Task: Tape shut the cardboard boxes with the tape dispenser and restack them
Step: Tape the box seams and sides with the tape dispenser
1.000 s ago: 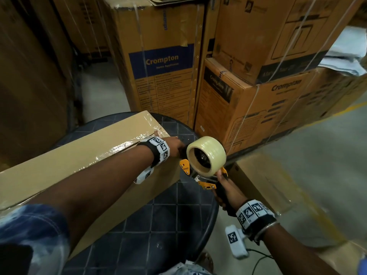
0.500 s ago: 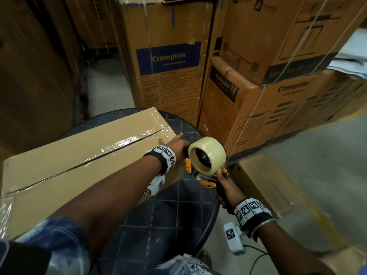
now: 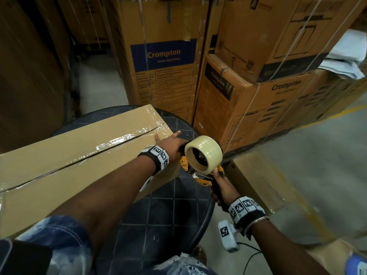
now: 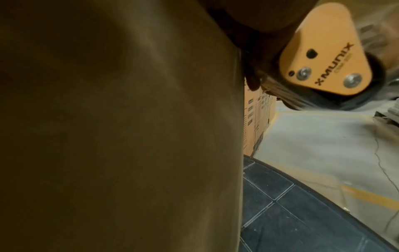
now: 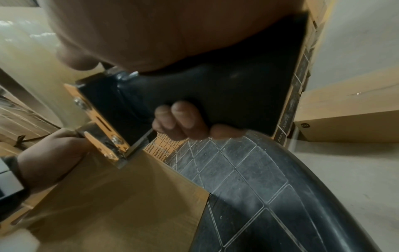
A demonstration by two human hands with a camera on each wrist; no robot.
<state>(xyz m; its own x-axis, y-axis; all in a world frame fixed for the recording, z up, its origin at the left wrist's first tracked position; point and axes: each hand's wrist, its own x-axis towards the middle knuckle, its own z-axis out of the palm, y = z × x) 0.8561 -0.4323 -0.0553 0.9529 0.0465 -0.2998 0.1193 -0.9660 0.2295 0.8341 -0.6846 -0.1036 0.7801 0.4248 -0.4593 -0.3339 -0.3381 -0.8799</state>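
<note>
box (image 3: 65, 155) on round table (image 3: 164, 219), top seam already under clear tape | dispenser (image 3: 202, 158) at its end, right hand (image 3: 223, 188) wrapped round the handle | left hand (image 3: 170, 143) flat on the corner, fingers straight, holding nothing | left, I'd judge: cut tape, restack.

Plain tan cardboard box (image 3: 65, 155), glossy clear tape along seam; tape dispenser (image 3: 202, 161) orange plates, black handle, pale yellowish roll; round table (image 3: 168, 211) dark, grid-lined; at 12 o'clock brown carton (image 3: 162, 56), blue Crompton panel
</note>
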